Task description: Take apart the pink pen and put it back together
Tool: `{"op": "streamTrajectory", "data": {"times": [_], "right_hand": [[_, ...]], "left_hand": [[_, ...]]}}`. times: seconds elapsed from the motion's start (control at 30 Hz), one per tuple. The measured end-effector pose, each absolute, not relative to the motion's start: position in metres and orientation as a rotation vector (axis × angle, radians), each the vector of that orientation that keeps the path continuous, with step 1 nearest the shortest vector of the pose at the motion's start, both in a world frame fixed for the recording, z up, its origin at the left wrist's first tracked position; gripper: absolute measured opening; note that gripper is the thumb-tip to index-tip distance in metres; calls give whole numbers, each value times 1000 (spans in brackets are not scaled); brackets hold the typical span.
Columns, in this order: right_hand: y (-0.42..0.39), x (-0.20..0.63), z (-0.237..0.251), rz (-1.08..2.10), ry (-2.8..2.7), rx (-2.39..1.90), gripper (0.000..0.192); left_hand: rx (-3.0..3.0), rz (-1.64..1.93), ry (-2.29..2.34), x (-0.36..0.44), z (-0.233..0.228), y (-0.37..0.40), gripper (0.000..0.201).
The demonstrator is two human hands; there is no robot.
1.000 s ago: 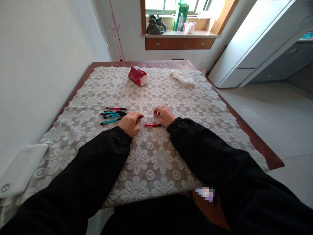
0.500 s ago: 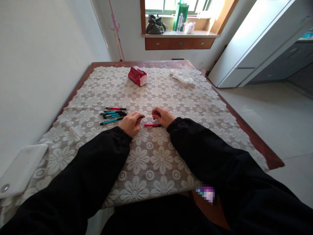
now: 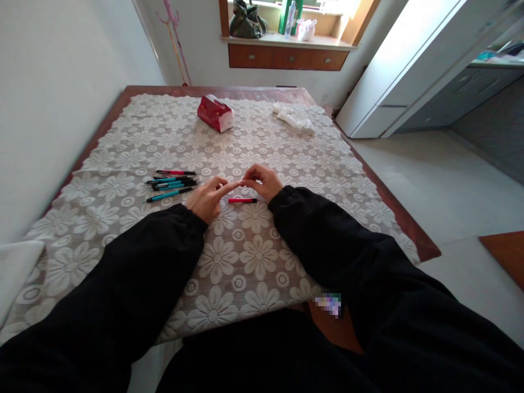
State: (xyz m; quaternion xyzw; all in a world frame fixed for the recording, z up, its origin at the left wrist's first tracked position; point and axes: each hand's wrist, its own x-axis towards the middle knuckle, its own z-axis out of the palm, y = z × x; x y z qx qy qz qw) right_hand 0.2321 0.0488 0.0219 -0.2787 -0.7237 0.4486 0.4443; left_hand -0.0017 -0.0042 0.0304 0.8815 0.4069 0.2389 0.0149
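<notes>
My left hand [image 3: 208, 200] stretches its index finger toward the fingertips of my right hand, its other fingers curled. What it may hold is too small or hidden. Opposite it, my right hand [image 3: 264, 183] is closed in a pinch, and the fingertips of both hands meet; anything between them cannot be made out. Just below the meeting point lies a red and black pen barrel [image 3: 243, 200] on the lace tablecloth [image 3: 258, 256]. Left of my left hand rest several blue and black pens [image 3: 172, 184], with a red and black pen [image 3: 176, 172] behind them.
A red tissue pack [image 3: 214, 113] and a crumpled white plastic bag [image 3: 293, 119] lie toward the table's far end. A white object [image 3: 18, 273] sits at the left front edge. A wall borders the table's left side.
My hands have come together, and the thin pale piece that showed between them is no longer visible. My left index finger has straightened. The whole view has shifted slightly.
</notes>
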Motion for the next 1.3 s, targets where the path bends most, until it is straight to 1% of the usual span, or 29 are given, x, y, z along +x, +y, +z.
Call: {"op": "streamTrajectory", "data": {"times": [0.43, 0.6, 0.93, 1.3], "right_hand": [[47, 231, 20, 1071, -1866, -694, 29], [45, 232, 22, 1017, -1926, -695, 25], [42, 234, 28, 935, -2014, -807, 25], [46, 232, 28, 851, -2071, -823, 34]], "left_hand": [[2733, 757, 1351, -1, 32, -7, 83], [2757, 739, 1329, -1, 32, -6, 81], [2709, 685, 1278, -1, 34, -5, 88], [2719, 820, 1329, -3, 30, -3, 87]]}}
